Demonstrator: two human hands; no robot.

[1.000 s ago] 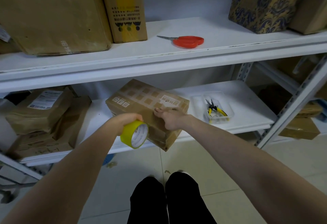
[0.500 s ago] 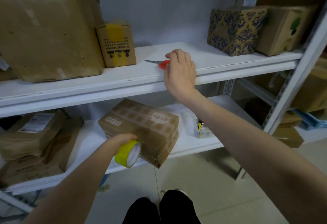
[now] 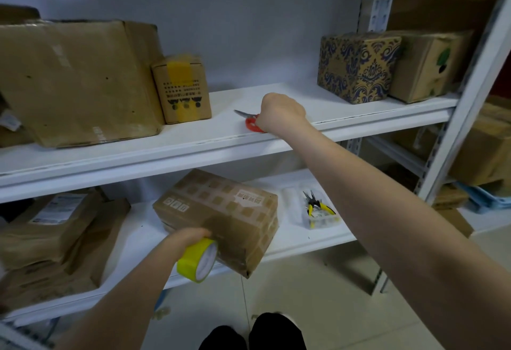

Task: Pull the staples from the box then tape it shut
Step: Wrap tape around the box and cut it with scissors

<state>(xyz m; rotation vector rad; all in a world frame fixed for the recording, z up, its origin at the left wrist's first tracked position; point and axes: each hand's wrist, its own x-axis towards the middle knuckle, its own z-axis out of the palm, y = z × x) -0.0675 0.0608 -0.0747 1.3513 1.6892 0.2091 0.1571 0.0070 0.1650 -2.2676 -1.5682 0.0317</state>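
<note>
Box is set on the lower shelf, its near corner overhanging the edge. Yellow tape roll is gripped by the left hand and held against the box at 7 o'clock. Scissors on the upper shelf, at 12 o'clock of the box, are clasped at the red handles by the right hand. Pliers are seen at 3 o'clock.

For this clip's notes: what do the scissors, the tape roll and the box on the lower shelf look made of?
The scissors: grey glinting blade, likely metal; glossy red handles, probably plastic, gripped by the right hand. The tape roll: smooth yellow film, seemingly plastic, white core, material unclear; the left hand holds it. The box: matte brown cardboard, printed squares, creased corners.
</note>
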